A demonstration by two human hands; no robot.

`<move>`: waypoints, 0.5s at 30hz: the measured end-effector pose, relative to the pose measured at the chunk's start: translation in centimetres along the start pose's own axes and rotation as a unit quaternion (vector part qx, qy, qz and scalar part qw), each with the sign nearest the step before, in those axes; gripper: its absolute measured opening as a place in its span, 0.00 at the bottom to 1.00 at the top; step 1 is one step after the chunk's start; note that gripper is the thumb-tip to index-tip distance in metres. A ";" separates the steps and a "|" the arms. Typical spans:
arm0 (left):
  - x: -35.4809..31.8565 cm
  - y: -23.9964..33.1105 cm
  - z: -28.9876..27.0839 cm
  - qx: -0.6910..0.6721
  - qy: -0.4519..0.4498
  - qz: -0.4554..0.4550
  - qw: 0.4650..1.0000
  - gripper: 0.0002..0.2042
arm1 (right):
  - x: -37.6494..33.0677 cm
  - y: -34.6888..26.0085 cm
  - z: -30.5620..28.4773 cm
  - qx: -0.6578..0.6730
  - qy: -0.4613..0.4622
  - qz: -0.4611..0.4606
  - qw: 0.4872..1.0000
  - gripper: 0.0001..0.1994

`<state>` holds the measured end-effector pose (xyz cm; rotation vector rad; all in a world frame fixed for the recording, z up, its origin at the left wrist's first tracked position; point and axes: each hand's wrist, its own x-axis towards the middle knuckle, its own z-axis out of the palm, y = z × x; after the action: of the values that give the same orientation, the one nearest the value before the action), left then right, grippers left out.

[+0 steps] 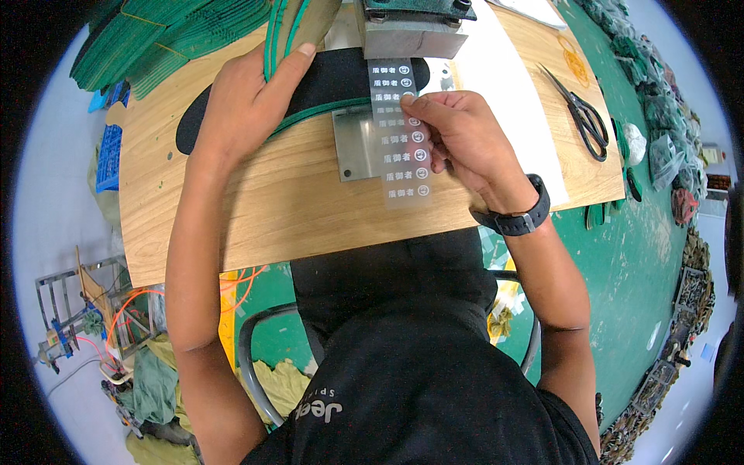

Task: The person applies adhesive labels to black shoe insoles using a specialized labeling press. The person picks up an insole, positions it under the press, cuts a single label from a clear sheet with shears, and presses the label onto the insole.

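Note:
My left hand (pixel 249 101) lies over the left part of a black, insole-shaped piece (pixel 329 76) with a green edge. Between its thumb and fingers are olive pieces with green edging (pixel 293 29); its fingertips are partly hidden. My right hand (pixel 457 132) pinches a clear strip of printed labels (pixel 401 174) between thumb and forefinger. The strip lies across the right part of the black piece and hangs over a small metal plate (pixel 355 147). Above the strip's top end stands a metal block of a machine (pixel 415 35).
Stacked green pieces (pixel 151 35) stand at the far left of the wooden table (pixel 256 225). Black scissors (pixel 581 116) lie at the right, near orange threads (pixel 573 62). A blue basket (pixel 110 155) is beyond the left edge. Bagged goods (pixel 659 101) line the floor at right.

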<state>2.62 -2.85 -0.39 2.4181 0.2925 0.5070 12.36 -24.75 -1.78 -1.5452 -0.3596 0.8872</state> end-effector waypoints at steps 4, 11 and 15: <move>-0.2 -0.2 0.2 -0.017 0.007 0.012 1.000 0.23 | -0.3 0.1 -0.1 0.010 -0.004 -0.004 1.000 0.14; -0.4 -0.1 0.1 -0.004 0.005 0.008 1.000 0.23 | -0.3 0.2 -0.1 0.011 -0.011 -0.005 1.000 0.14; -0.3 0.1 0.0 -0.010 0.008 0.008 1.000 0.24 | -0.1 0.2 -0.1 0.005 -0.009 -0.003 1.000 0.15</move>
<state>2.32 -3.05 -0.39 2.3998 0.2753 0.5349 12.35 -24.95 -1.92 -1.5276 -0.3724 0.8971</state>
